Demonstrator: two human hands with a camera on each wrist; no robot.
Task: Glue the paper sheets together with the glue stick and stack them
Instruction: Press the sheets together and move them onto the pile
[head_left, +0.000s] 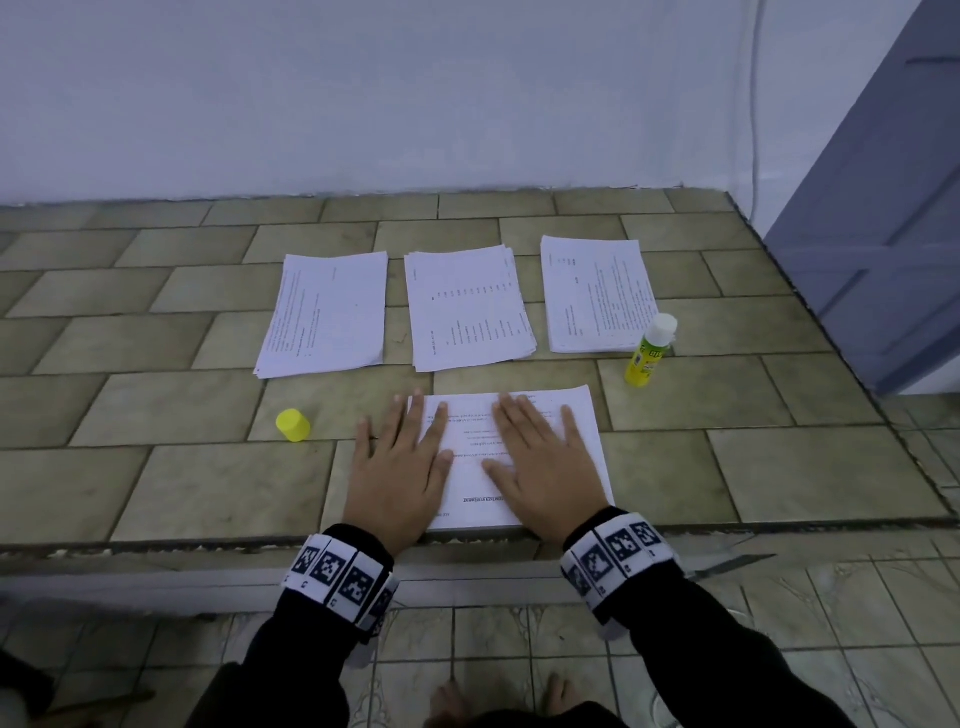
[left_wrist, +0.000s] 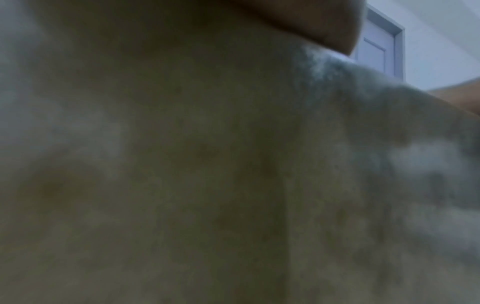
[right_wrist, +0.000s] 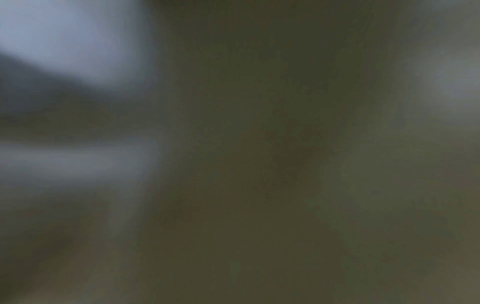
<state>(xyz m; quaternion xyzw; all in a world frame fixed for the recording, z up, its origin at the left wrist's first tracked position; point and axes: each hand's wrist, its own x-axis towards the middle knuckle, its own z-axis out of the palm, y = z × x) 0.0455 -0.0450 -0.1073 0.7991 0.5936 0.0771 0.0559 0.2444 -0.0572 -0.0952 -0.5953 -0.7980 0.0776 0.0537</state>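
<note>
Both hands (head_left: 467, 467) apparently flat on sheet (head_left: 582, 415)

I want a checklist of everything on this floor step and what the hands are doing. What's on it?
Surface: raised tiled step, papers laid out on it.
Job's things: near paper stack under both hands; three more stacks behind, left, middle, right; glue stick standing uncapped beside the right stack; yellow cap apart, to the left.
Clutter: nothing seen.
Hands: left hand and right hand flat, fingers straight, pressing the near stack.
Cables: white cable down the wall.
Surroundings: white wall, blue door on the right; wrist views blurred.
</note>
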